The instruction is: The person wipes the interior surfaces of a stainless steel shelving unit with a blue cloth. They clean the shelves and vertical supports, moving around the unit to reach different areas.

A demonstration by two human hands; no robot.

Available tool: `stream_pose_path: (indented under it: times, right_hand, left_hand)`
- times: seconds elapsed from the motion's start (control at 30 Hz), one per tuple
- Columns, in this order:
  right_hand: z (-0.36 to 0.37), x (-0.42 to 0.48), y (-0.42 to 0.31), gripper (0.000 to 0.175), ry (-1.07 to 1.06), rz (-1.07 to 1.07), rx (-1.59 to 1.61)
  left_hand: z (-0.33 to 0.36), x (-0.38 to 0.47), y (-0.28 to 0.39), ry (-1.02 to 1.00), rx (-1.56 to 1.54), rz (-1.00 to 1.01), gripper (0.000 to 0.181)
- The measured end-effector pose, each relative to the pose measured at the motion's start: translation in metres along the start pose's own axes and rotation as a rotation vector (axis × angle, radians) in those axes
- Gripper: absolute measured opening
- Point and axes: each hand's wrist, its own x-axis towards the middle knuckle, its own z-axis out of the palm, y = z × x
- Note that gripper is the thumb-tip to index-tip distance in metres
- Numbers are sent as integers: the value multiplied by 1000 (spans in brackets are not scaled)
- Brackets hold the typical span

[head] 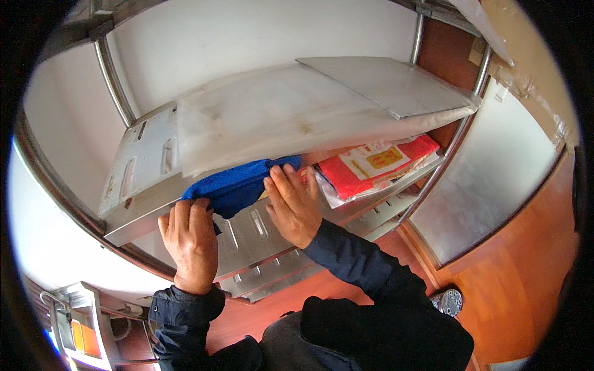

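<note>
A blue cloth (236, 183) lies folded over the front edge of a stainless-steel shelf (144, 218), its lower part hanging down. At the cloth's left end, the fingers of my left hand (190, 236) curl over it against the shelf edge. My right hand (294, 204) grips the cloth's right end, fingertips on top and thumb lower down. How far the cloth reaches under my fingers is hidden. Beside my right hand, on the tier below, lies a red-and-white printed plastic bag (380, 162) bearing writing.
Clear plastic sheeting (260, 111) covers much of the upper shelf, with a flat grey panel (385, 86) at its right. Metal posts (113, 83) frame the rack. A frosted panel (482, 181) stands to the right. A patterned cylinder (448, 302) is on the floor.
</note>
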Motion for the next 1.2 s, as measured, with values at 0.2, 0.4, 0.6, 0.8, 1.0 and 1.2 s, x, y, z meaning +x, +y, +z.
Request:
stream_pose_path:
  times: [0.2,0.4,0.6,0.8,1.0,1.2]
  right_hand:
    - [-42,-33,104,76,-18,58,-13]
    - [-73,-60,188,78,-11,61,-31]
    - [-92,-78,238,81,-46,115,-35]
    - [-100,-77,244,73,-46,115,-48]
    - [-100,-62,205,70,-76,121,-20]
    - [-78,-42,138,72,-124,58,51]
  left_hand:
    - [52,43,96,14,-3,63,26]
    - [94,75,177,-55,6,60,25]
    - [119,92,220,-93,-34,73,18]
    - [124,88,219,-96,-38,115,12]
    - [108,71,191,-48,-60,84,20]
    - [74,36,129,-13,-17,6,15]
